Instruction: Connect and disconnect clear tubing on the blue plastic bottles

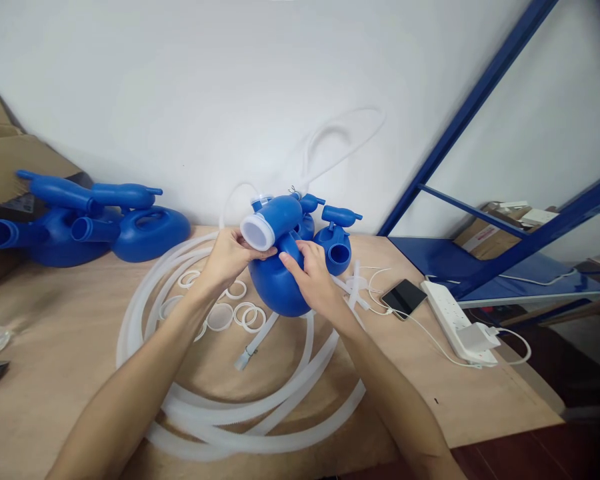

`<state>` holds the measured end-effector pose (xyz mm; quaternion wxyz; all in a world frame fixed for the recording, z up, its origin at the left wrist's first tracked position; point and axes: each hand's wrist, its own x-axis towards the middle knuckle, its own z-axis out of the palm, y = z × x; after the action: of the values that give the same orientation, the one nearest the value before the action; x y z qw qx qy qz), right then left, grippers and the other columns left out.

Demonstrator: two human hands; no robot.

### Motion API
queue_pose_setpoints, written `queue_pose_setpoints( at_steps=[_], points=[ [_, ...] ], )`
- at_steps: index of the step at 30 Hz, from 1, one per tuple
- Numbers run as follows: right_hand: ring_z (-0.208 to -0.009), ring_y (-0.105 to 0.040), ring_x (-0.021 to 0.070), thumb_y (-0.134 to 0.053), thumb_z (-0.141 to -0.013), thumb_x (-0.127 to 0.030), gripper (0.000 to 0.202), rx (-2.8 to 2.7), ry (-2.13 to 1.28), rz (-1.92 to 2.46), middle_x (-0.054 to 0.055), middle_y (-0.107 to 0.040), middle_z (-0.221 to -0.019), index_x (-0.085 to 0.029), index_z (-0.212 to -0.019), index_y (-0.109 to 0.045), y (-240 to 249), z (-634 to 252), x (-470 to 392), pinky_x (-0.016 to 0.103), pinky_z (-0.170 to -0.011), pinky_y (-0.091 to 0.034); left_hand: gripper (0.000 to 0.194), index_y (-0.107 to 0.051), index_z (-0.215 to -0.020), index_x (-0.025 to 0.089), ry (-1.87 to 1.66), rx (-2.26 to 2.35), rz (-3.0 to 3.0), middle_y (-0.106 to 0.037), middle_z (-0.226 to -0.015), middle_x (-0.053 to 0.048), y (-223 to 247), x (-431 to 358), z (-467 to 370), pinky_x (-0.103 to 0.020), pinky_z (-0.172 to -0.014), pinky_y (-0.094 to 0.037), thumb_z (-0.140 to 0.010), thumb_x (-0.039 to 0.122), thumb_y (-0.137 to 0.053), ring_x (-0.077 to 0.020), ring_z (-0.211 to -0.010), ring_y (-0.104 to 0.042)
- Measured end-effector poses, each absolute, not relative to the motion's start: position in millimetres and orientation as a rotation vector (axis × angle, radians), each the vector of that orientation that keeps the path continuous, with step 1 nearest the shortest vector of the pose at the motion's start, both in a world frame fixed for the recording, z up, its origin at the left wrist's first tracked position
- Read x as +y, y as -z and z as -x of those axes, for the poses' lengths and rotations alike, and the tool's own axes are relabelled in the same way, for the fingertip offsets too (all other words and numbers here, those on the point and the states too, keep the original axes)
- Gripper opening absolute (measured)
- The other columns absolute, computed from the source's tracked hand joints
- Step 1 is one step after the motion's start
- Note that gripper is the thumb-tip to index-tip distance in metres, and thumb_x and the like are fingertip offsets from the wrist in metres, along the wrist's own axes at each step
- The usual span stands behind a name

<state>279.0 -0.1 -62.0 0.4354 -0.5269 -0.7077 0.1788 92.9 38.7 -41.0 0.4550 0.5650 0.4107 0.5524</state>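
A blue plastic urinal bottle is held just above the table in the middle, its neck tilted toward me and to the left. A white cap sits on the mouth, its face turned to me. My left hand is closed at the neck, thumb just below the cap. My right hand is wrapped round the bottle's handle, thumb on top. White rings and a white round disc lie on the table below. A coil of translucent corrugated hose surrounds them, partly hidden by my forearms.
More blue bottles with blue spout pieces stand at the left by a cardboard box. Another blue bottle stands behind my right hand. A phone and a white power strip lie right, beside a blue metal rack.
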Motion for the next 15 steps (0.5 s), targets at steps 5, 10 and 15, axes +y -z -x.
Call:
queue_pose_setpoints(
  at_steps=[5, 10, 15],
  points=[
    [-0.133, -0.050, 0.0309, -0.049, -0.102, -0.062, 0.043, -1.739, -0.432, 1.326, 0.013, -0.063, -0.131, -0.024, -0.117, -0.062, 69, -276, 4, 0.053, -0.121, -0.038, 0.045, -0.075, -0.072, 0.012, -1.384, 1.085, -1.357, -0.071, -0.064, -0.004, 45, 38, -100, -0.031, -0.059, -0.054, -0.044, 0.037, -0.099, -0.0195, -0.060, -0.066],
    [-0.134, -0.049, 0.0309, -0.048, -0.102, -0.060, 0.043, -1.716, -0.441, 1.354, 0.013, -0.062, -0.131, -0.022, -0.119, -0.060, 72, -276, 6, 0.054, -0.122, -0.037, 0.040, -0.079, -0.080, 0.013, -1.474, 1.232, -1.520, -0.075, -0.071, -0.004, 44, 31, -105, -0.030, -0.064, -0.052, -0.058, 0.044, -0.091, -0.0215, -0.068, -0.068],
    [-0.134, -0.049, 0.0300, -0.048, -0.103, -0.059, 0.040, -1.707, -0.466, 1.361, 0.012, -0.062, -0.132, -0.024, -0.119, -0.060, 73, -276, 9, 0.054, -0.122, -0.037, 0.035, -0.076, -0.075, 0.014, -1.468, 1.250, -1.572, -0.073, -0.066, -0.002, 45, 31, -105, -0.028, -0.059, -0.047, -0.060, 0.044, -0.088, -0.0200, -0.063, -0.066]
  ],
)
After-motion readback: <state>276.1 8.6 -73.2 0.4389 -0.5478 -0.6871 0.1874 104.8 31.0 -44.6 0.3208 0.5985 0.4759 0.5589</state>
